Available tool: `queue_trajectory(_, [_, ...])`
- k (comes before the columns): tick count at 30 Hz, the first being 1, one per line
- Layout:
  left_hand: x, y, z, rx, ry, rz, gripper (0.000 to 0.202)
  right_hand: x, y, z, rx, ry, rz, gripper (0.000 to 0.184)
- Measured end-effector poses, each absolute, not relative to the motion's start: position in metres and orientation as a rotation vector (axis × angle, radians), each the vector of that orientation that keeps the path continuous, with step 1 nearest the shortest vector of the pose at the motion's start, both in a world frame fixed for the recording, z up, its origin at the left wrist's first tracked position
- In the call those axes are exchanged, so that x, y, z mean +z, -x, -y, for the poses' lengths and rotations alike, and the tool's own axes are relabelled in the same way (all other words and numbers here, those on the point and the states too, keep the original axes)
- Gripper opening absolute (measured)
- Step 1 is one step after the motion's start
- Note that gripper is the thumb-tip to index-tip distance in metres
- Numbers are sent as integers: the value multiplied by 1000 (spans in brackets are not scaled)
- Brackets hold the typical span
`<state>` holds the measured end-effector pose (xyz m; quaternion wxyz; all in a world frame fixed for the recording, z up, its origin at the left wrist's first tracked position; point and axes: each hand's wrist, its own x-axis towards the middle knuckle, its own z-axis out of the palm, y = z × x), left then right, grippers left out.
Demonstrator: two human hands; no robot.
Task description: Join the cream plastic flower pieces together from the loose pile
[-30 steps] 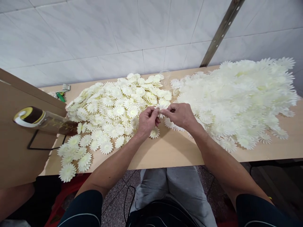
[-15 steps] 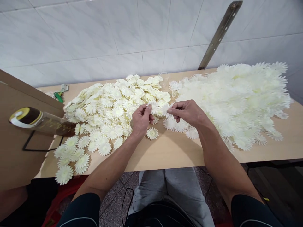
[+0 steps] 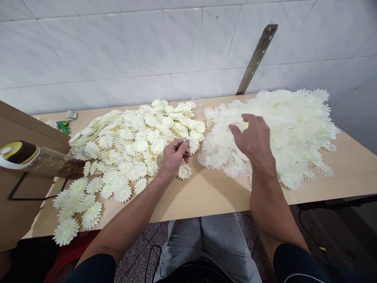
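Observation:
Between thumb and fingers, my left hand pinches a cream-white artificial flower at the right edge of the left flower heap. That heap is made of many-petalled, pale yellow-white flower heads. My right hand, slightly blurred, hovers over the heap of whiter, thinner flower pieces on the right. Its thumb and fingers are apart, and nothing shows between them. One single flower lies on the table just below my left hand.
A bottle with a dark and yellow lid stands at the left by a cardboard box. A green item lies behind. A metal strip leans on the tiled wall. The wooden table's front edge is before my legs.
My right hand has left the flower at my left hand and moved right over the whiter heap, its fingers spreading. My left hand still pinches the flower. The view has shifted slightly.

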<state>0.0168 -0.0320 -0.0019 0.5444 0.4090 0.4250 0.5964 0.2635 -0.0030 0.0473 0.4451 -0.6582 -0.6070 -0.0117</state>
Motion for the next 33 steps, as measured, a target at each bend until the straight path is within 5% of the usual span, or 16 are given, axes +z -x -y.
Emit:
queue_trajectory(2, [-4, -18, 33, 1410, -1000, -1012, 49, 50, -256, 10, -21, 1544, 1484, 59])
queue_trajectory(5, [-7, -20, 35, 1443, -1082, -1033, 50, 53, -229, 22, 446, 1391, 1727, 66])
queue_trajectory(9, [-9, -23, 37, 1533, -1181, -1067, 47, 47, -194, 24, 822, 1299, 1892, 58])
queue_trajectory(15, [-15, -23, 33, 1552, -1228, -1092, 44, 32, -184, 12, 782, 1441, 1834, 39])
queue_trajectory(21, [-21, -20, 30, 1485, -1274, -1135, 37, 31, -186, 8, 689, 1487, 1925, 48])
queue_trajectory(28, [-20, -21, 30, 1532, -1237, -1138, 36, 29, -194, 10, 979, 1331, 1855, 43])
queue_trajectory(33, [-20, -26, 32, 1496, -1177, -1103, 42, 28, -194, 8, 815, 1440, 1954, 59])
